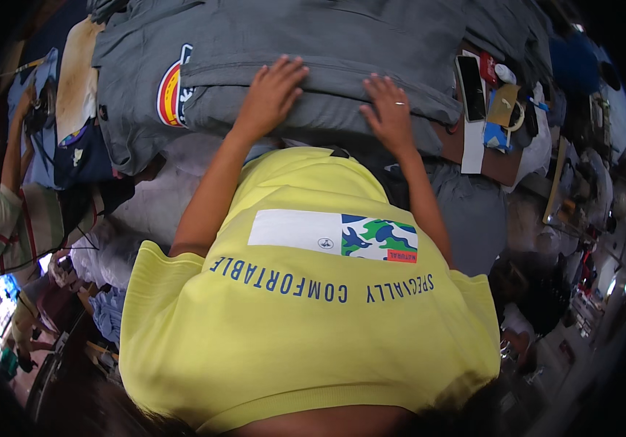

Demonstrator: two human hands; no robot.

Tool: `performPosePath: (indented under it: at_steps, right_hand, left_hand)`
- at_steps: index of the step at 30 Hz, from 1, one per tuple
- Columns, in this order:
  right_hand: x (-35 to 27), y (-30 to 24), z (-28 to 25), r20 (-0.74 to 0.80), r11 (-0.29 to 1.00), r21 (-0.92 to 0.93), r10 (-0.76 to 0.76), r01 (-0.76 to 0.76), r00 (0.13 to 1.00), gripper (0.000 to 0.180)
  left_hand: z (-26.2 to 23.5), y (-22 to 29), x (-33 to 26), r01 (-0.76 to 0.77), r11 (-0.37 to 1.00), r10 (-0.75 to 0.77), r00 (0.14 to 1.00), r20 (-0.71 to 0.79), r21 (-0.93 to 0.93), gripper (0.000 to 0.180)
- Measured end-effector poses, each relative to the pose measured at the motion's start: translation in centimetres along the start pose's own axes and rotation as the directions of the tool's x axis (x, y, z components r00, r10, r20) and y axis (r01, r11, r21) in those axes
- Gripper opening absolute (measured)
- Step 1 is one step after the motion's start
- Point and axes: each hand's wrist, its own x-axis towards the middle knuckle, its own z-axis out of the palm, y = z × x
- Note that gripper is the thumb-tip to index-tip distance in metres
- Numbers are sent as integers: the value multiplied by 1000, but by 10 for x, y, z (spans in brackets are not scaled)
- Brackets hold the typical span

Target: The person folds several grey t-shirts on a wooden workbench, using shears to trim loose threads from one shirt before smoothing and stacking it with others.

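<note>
A dark grey garment lies spread in front of me, with a long seam running across it and a round red, yellow and white patch at its left part. My left hand rests flat on the cloth near the seam, fingers stretched out. To its right my right hand, with a ring on one finger, also lies on the cloth with its fingers apart. Both hands press on the garment without gripping it. The garment's near edge hangs toward my yellow shirt.
At the right lie a smartphone, a roll of tape, a blue packet and a red box. On the left another person's arm works at blue cloth. Plastic-wrapped bundles sit beside me.
</note>
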Motion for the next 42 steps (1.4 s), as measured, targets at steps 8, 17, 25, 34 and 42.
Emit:
performPosePath:
  at_steps: [8, 17, 25, 34, 42]
  right_hand:
    - [-9, 12, 13, 89, 1000, -15, 5, -4, 996, 56]
    - [-26, 37, 14, -14, 984, -50, 172, -173, 985, 56]
    - [-25, 39, 20, -21, 983, -62, 171, -172, 985, 56]
    - [-7, 45, 7, -126, 979, 132, 172, -156, 977, 39]
    - [29, 40, -2, -104, 992, 19, 128, -127, 986, 22]
  left_hand:
    - [19, 4, -4, -56, 988, 27, 980, 198, 144, 46]
    - [19, 8, -2, -56, 985, 25, 982, 186, 165, 45]
    - [22, 5, -6, -74, 979, 48, 989, 141, 188, 45]
    - [30, 16, 21, -8, 998, 11, 999, -44, 54, 24]
    - [51, 19, 59, -11, 991, 10, 1000, 10, 134, 21]
